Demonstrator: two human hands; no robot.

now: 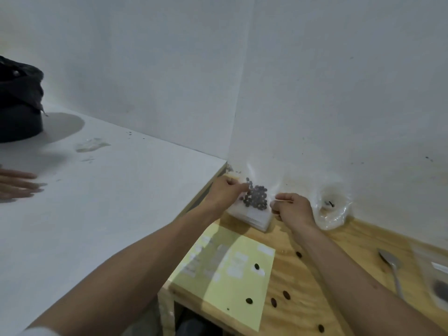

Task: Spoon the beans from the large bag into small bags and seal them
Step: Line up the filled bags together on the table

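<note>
A small clear bag [255,196] holding several dark beans stands upright against the wall, on a stack of flat clear bags [254,218]. My left hand [226,192] pinches the bag's top left edge. My right hand [292,207] pinches its top right corner. To the right slumps the large clear bag [332,207], open and nearly empty. A metal spoon [392,267] lies on the wooden table [303,311] at the right. Several loose beans [286,295] are scattered on the wood.
A yellow sheet [230,284] lies on the wooden table. At the far right edge lies another small bag [438,287] with beans. A white table [97,214] fills the left, with a black bag [19,103] and another person's hand [17,185] on it. White walls close the corner.
</note>
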